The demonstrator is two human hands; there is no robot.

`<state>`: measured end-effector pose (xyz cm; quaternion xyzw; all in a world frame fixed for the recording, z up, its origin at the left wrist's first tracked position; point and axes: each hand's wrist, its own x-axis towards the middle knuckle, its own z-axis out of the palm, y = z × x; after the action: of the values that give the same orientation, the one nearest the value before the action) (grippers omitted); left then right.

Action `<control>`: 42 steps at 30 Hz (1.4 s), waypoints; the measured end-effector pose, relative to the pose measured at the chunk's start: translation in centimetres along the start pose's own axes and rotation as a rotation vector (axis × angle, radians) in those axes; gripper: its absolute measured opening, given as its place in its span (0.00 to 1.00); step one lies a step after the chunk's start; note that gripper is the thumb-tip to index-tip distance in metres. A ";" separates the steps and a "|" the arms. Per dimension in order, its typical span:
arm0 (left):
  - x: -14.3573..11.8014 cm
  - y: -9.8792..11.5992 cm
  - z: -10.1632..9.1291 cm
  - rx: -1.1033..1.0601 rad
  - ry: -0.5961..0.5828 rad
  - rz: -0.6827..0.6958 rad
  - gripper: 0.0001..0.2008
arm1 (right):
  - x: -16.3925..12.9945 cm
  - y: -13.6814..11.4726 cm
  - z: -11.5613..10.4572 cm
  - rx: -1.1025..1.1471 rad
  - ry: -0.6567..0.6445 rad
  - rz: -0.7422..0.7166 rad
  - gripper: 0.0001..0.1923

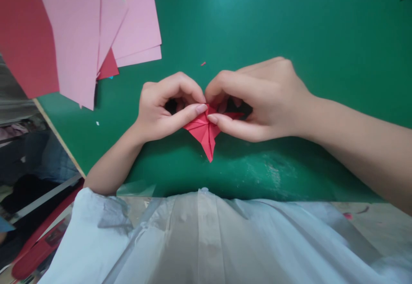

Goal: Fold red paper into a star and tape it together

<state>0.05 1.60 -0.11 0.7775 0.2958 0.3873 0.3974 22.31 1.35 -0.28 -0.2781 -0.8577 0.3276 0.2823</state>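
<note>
The pointed red folded-paper figure (202,133) is held at the near part of the green counter (305,35). Its lower tip points toward the light-blue cloth shirt (225,241); fingers cover its top, so the overall long axis cannot be confirmed. The paper shows sharp creases and layered folds, with a narrow point extending right. The left hand's (152,108) fingers pinch the upper edge; the right hand's (270,99) grip just beside them.
</note>
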 end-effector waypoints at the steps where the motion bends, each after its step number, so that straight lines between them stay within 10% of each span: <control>1: 0.0 0.1 0.0 0.006 -0.008 -0.003 0.06 | 0.0 0.0 0.0 0.000 0.005 -0.003 0.10; 13: -0.5 0.5 0.1 -0.003 -0.032 -0.184 0.04 | 0.0 0.1 0.0 0.040 -0.001 0.021 0.09; 29: -0.5 -0.3 0.1 -0.025 0.033 -0.055 0.05 | 0.7 -0.1 -0.7 0.397 0.110 0.207 0.01; 42: -0.8 0.3 0.4 -0.041 0.067 -0.204 0.07 | 0.7 0.1 -0.6 0.238 0.099 0.124 0.03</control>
<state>-0.01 0.72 -0.31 0.7217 0.3786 0.3765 0.4405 22.31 2.10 0.25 -0.3107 -0.7790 0.4298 0.3345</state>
